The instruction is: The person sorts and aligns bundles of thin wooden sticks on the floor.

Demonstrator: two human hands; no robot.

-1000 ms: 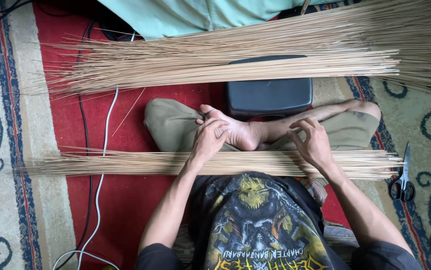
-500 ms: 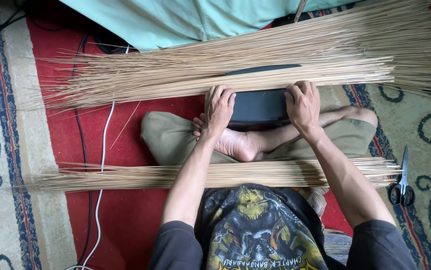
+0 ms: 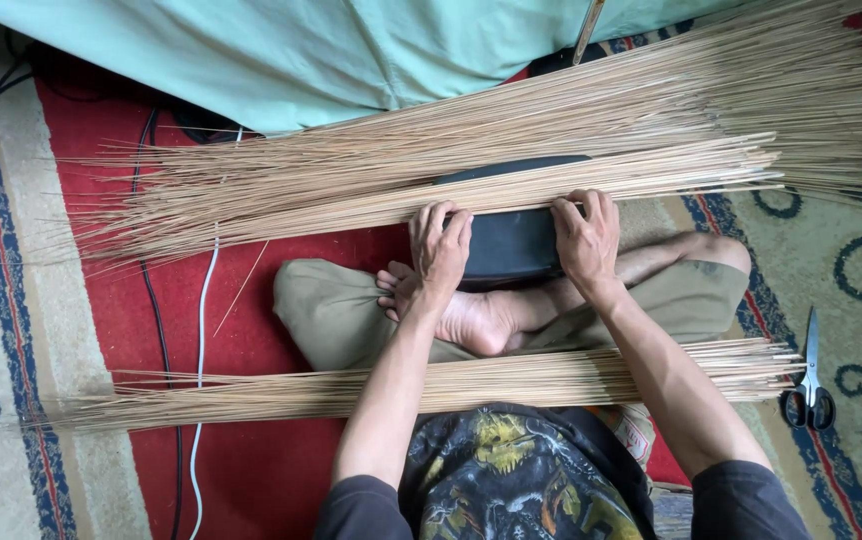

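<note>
both hands (image 3: pixel 439 245) (image 3: pixel 585 235) clamped on a dark box (image 3: pixel 511 245), stick-strewn red patterned carpet (image 3: pixel 251 470) beneath

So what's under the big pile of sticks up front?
A dark box props the stick pile; both hands, left and right, grip its near edge. Its far side is covered by sticks.

No packages, labels, signs or screens in view. Only printed surface: yellow-green graphic on black shirt (image 3: pixel 511 470), below the wrists, well back from the fingers (image 3: pixel 441 225).
</note>
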